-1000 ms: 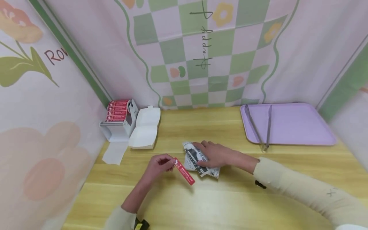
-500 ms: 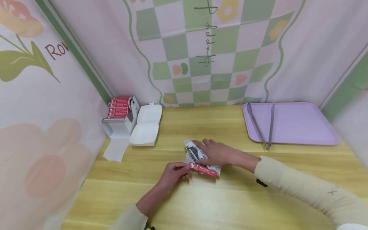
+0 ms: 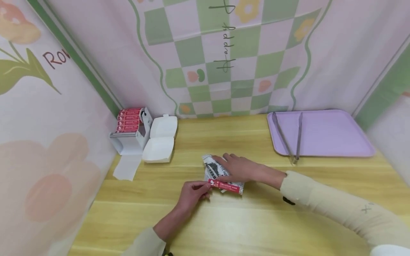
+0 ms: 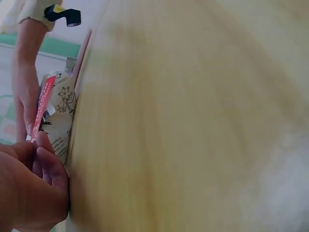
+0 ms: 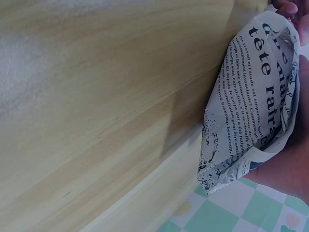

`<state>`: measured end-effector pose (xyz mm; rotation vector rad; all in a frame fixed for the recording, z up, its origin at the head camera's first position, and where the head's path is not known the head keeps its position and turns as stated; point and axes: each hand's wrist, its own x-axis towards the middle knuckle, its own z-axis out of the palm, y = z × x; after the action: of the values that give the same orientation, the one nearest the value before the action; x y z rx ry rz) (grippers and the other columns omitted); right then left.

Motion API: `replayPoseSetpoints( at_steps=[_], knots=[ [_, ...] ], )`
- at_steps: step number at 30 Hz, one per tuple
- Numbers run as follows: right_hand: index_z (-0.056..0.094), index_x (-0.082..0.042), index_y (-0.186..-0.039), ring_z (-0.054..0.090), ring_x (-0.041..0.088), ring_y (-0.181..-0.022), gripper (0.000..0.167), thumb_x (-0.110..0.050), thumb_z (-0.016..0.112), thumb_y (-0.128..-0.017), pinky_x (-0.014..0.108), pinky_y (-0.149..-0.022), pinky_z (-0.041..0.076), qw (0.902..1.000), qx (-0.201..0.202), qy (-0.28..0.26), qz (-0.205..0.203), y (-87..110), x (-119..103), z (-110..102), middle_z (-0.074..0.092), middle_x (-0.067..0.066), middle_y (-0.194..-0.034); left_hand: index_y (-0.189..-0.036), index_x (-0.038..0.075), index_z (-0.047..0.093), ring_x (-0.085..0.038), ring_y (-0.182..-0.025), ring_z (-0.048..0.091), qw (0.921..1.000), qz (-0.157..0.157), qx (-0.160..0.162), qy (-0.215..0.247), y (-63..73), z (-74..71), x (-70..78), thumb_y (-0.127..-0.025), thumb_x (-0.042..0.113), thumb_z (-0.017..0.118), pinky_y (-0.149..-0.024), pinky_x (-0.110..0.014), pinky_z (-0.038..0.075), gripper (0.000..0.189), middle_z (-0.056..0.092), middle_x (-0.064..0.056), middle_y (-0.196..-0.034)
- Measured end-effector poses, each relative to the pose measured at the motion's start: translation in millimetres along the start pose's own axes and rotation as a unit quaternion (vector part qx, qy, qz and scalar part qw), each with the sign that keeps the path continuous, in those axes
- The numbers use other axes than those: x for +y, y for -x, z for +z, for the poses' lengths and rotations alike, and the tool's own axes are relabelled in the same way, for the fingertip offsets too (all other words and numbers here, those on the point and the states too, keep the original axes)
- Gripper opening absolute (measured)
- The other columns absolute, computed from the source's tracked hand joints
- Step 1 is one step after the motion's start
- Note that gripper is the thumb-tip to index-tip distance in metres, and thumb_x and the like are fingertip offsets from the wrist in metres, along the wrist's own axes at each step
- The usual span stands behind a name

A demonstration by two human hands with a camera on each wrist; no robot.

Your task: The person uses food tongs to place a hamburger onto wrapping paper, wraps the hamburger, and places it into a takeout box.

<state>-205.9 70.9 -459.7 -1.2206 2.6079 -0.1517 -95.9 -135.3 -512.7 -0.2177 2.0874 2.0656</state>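
Observation:
A small parcel point(image 3: 211, 171) wrapped in newspaper-print paper lies on the wooden table. My right hand point(image 3: 241, 169) holds it from above, thumb on the near side and fingers over the far side. Between thumb and fingertips, my left hand point(image 3: 189, 195) pinches the left end of a red sticker strip point(image 3: 228, 186). The strip lies along the parcel's near side, close to the right thumb. In the left wrist view, the sticker point(image 4: 43, 105) runs from the pinching fingertips across the patterned paper point(image 4: 64, 111). The right wrist view shows folded printed paper point(image 5: 246, 101); what it wraps is hidden.
A label dispenser point(image 3: 129, 131) with red stickers stands at the back left, a backing strip point(image 3: 128, 167) hanging out in front. Beside it sits an open white box point(image 3: 159, 149). Metal tongs point(image 3: 298, 142) lean on a purple tray point(image 3: 333, 133) at the back right.
My left hand has moved right, bringing the red sticker from beside the parcel onto its near side, and the strip has turned more level. The right hand stays on the parcel.

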Motion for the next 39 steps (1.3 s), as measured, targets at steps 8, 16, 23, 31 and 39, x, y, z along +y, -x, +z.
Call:
replayPoseSetpoints(
  at_steps=[8, 16, 23, 31, 39],
  knots=[
    [0.016, -0.018, -0.161, 0.053, 0.043, -0.128, 0.084, -0.066, 0.043, -0.097, 0.055, -0.098, 0.052, 0.9998, -0.017, -0.01, 0.0, -0.4, 0, -2, 0.045, 0.025, -0.147, -0.108, 0.0, 0.075, -0.011, -0.064, 0.069, 0.9999, -0.005, 0.012, -0.006, -3.1, 0.3, -1.6, -0.093, 0.015, 0.069, -0.064, -0.022, 0.059, 0.021, 0.075, -0.017, -0.09],
    [0.015, -0.021, -0.161, 0.049, 0.045, -0.131, 0.095, -0.074, 0.049, -0.09, 0.057, -0.097, 0.052, 0.9996, -0.022, -0.014, 0.005, 1.6, -1, -3, 0.041, 0.025, -0.151, -0.107, -0.003, 0.074, -0.01, -0.061, 0.068, 0.9996, 0.004, 0.025, -0.009, -3.2, 6.4, 0.4, -0.093, 0.013, 0.069, -0.062, -0.024, 0.06, 0.021, 0.075, -0.022, -0.092],
    [0.019, -0.019, -0.16, 0.053, 0.044, -0.126, 0.104, -0.073, 0.061, -0.082, 0.055, -0.088, 0.056, 0.9999, -0.005, -0.009, -0.003, 2.0, -3, -2, 0.045, 0.024, -0.147, -0.103, -0.005, 0.074, -0.01, -0.058, 0.068, 0.999, 0.001, 0.031, -0.031, -3.3, 8.3, 2.3, -0.093, 0.011, 0.069, -0.06, -0.024, 0.059, 0.02, 0.075, -0.022, -0.088],
    [0.019, -0.019, -0.16, 0.055, 0.042, -0.123, 0.106, -0.075, 0.061, -0.08, 0.055, -0.088, 0.056, 1.0, 0.0, -0.006, -0.001, 3.2, -4, -3, 0.047, 0.023, -0.144, -0.085, 0.0, 0.075, -0.01, -0.051, 0.065, 0.9864, 0.027, 0.002, -0.162, -11.1, 2.5, 2.0, -0.091, 0.018, 0.072, -0.052, -0.025, 0.056, 0.019, 0.071, -0.011, -0.068],
    [0.022, -0.019, -0.159, 0.057, 0.037, -0.116, 0.103, -0.074, 0.062, -0.081, 0.051, -0.084, 0.057, 0.9999, 0.006, -0.005, -0.01, 2.8, -4, -3, 0.05, 0.021, -0.139, -0.105, 0.002, 0.058, -0.01, -0.056, 0.058, 0.9552, 0.062, -0.006, -0.289, -23.6, -3.0, 14.4, -0.088, 0.033, 0.076, -0.051, -0.025, 0.05, 0.04, 0.063, -0.003, -0.077]
  ],
)
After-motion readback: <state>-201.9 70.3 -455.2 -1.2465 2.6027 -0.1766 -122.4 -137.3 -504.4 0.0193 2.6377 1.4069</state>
